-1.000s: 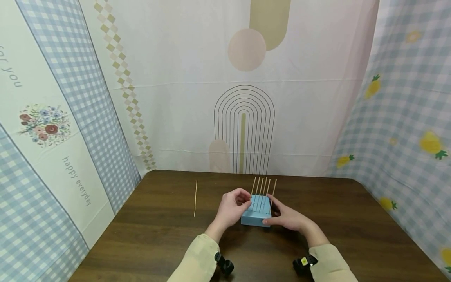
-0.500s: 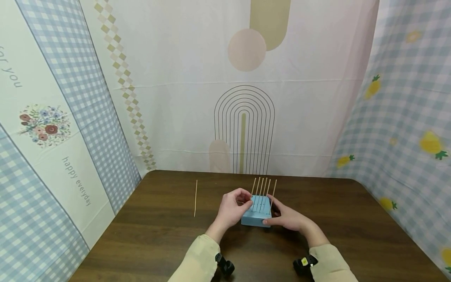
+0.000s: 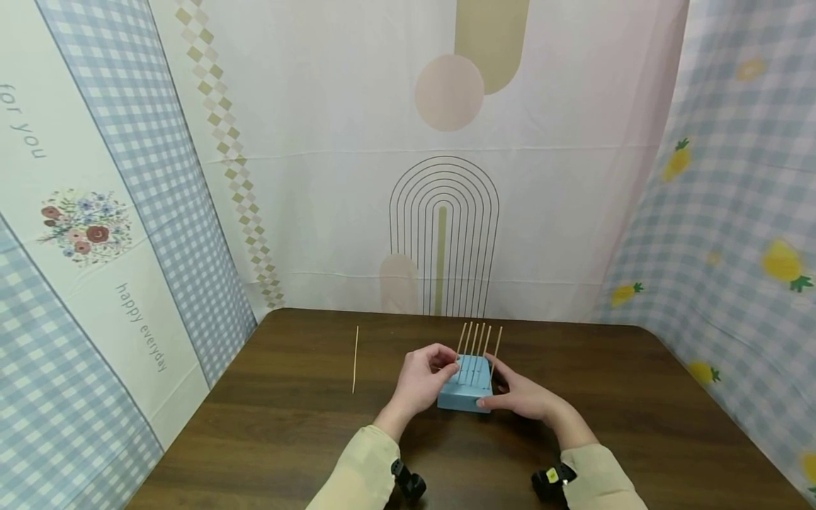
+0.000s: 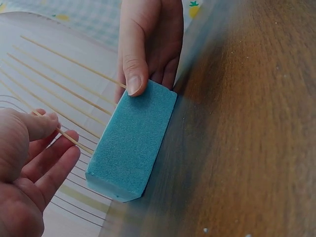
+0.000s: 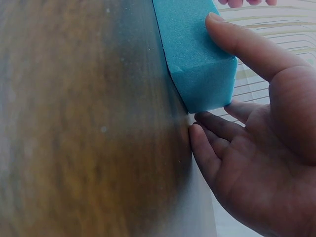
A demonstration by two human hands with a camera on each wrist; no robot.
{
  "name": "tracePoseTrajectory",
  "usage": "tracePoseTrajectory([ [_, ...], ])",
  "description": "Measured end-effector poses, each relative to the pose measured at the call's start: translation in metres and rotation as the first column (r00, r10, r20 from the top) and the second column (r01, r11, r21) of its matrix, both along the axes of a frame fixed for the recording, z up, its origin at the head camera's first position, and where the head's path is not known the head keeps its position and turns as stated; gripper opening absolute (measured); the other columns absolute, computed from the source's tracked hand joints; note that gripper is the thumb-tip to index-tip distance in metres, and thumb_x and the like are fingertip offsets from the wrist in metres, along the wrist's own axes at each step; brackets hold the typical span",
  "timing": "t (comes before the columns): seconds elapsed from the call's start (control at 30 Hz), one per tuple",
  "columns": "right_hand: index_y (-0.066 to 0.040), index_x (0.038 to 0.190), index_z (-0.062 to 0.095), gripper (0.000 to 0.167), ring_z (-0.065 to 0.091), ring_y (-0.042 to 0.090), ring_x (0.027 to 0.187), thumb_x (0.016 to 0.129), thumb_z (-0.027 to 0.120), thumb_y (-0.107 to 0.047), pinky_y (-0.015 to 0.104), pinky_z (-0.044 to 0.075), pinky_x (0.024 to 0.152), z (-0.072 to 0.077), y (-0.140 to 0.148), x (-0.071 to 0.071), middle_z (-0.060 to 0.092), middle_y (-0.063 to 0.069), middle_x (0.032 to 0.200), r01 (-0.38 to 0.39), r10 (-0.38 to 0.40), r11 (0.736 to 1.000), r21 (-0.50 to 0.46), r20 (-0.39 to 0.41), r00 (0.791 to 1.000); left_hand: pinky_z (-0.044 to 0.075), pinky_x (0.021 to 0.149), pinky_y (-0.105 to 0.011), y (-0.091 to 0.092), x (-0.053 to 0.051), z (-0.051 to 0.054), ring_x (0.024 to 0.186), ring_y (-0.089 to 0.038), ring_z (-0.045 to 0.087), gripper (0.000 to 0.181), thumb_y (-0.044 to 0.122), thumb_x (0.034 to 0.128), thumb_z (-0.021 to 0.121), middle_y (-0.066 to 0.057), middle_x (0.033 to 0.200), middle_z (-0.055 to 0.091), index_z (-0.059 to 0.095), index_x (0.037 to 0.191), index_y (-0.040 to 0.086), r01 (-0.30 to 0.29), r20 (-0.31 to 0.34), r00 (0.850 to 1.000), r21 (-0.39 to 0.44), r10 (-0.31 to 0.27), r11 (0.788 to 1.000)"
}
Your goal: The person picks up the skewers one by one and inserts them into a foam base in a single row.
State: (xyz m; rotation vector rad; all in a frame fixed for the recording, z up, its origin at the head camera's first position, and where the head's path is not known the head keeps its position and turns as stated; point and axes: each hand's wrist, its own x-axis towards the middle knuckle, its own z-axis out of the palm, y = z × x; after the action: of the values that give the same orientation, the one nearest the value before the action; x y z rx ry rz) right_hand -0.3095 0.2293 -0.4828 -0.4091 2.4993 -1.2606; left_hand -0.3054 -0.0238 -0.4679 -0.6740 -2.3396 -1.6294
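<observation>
A light blue foam block point(image 3: 465, 398) sits on the table, with several thin wooden sticks point(image 3: 474, 340) standing up from its top. My left hand point(image 3: 418, 379) is at the block's left side. In the left wrist view its thumb and a finger pinch the nearest stick point(image 4: 74, 141), close to where that stick meets the block. My right hand point(image 3: 519, 392) holds the block at its right side. Its thumb point(image 5: 237, 42) presses the face towards me, and its other fingers reach behind, partly hidden. Whether the pinched stick's lower end is inside the foam cannot be told.
One loose wooden stick point(image 3: 355, 361) lies on the dark brown table point(image 3: 287, 425), left of my hands. Behind the table hangs a pale printed cloth point(image 3: 331, 212), with checked cloth point(image 3: 720, 234) at the right side.
The head view has shifted very slightly. My left thumb has edged a little to the right, and the leftmost stick leans slightly more to the right. My right hand keeps its hold on the block.
</observation>
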Motion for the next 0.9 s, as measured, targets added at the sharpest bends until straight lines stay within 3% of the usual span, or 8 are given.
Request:
tracePoseTrajectory([
  [0.33, -0.01, 0.172, 0.011, 0.112, 0.036, 0.053, 0.149, 0.094, 0.078, -0.053, 0.068, 0.035, 0.116, -0.003, 0.0054, -0.0029, 0.019, 0.035, 0.17, -0.06, 0.059, 0.998, -0.001, -0.038, 0.998, 0.058, 0.08, -0.027, 0.0001, 0.0011, 0.0008, 0.088, -0.007, 0.07, 0.011, 0.006, 0.0998, 0.076, 0.001, 0.1, 0.077, 0.077, 0.11, 0.002, 0.007, 0.005, 1.0, -0.008, -0.007, 1.0],
  [0.7, -0.009, 0.172, 0.011, 0.11, 0.032, 0.052, 0.152, 0.094, 0.081, -0.043, 0.071, 0.031, 0.118, 0.004, -0.0015, 0.0031, 0.018, 0.032, 0.172, -0.008, 0.008, 1.0, -0.005, 0.006, 1.0, 0.059, 0.082, -0.027, 0.0013, 0.0014, 0.0, 0.091, -0.01, 0.071, 0.015, 0.006, 0.099, 0.077, 0.0, 0.102, 0.076, 0.075, 0.113, 0.001, 0.016, -0.007, 1.0, -0.004, -0.016, 1.0],
  [0.9, -0.008, 0.172, 0.011, 0.11, 0.03, 0.053, 0.152, 0.094, 0.081, -0.042, 0.071, 0.031, 0.118, 0.0048, -0.0022, 0.0049, 0.018, 0.033, 0.171, -0.012, 0.012, 1.0, -0.02, 0.003, 1.0, 0.061, 0.086, -0.032, -0.0015, 0.0013, -0.0006, 0.098, -0.015, 0.073, 0.023, 0.009, 0.0987, 0.078, -0.01, 0.11, 0.076, 0.073, 0.12, 0.001, 0.03, -0.003, 1.0, 0.007, -0.03, 1.0],
])
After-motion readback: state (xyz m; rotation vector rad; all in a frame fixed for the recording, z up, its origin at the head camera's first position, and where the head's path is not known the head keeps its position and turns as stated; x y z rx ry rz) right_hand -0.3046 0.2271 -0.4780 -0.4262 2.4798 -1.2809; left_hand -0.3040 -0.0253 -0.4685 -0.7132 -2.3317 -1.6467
